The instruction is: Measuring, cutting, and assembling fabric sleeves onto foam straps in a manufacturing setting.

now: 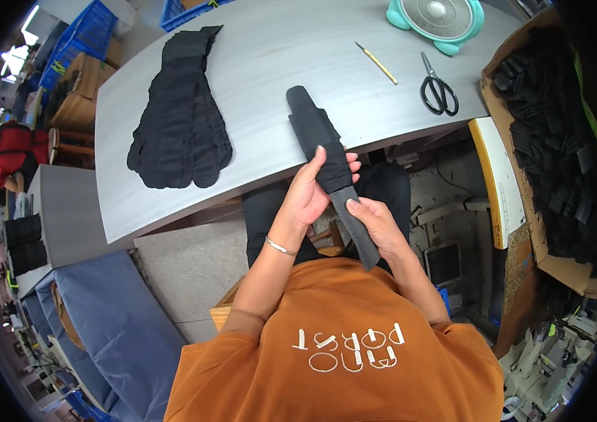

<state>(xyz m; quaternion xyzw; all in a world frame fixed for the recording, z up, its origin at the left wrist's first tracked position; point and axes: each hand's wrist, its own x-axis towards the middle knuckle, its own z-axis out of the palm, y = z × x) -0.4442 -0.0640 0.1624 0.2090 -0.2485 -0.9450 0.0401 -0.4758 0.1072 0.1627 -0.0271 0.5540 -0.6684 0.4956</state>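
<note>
A narrow black fabric piece (316, 126) points away from me over the table's front edge, its far tip rounded. My left hand (304, 193) is closed around its near part, thumb on top and fingertips showing on the far side. Out of the fabric's near end comes a dark grey felt-like strip (357, 233), hanging toward my lap. My right hand (381, 226) pinches this strip close to where it meets the fabric. Whether the strip runs on inside the fabric is hidden.
On the grey table (263, 84) lie a stack of black fabric pieces (180, 119), a yellow-handled pointed tool (378, 65) and black-handled scissors (439, 91). A teal fan (437, 17) stands at the back. At right, a cardboard box (586, 281) holds many black pieces. Another person (17, 151) sits far left.
</note>
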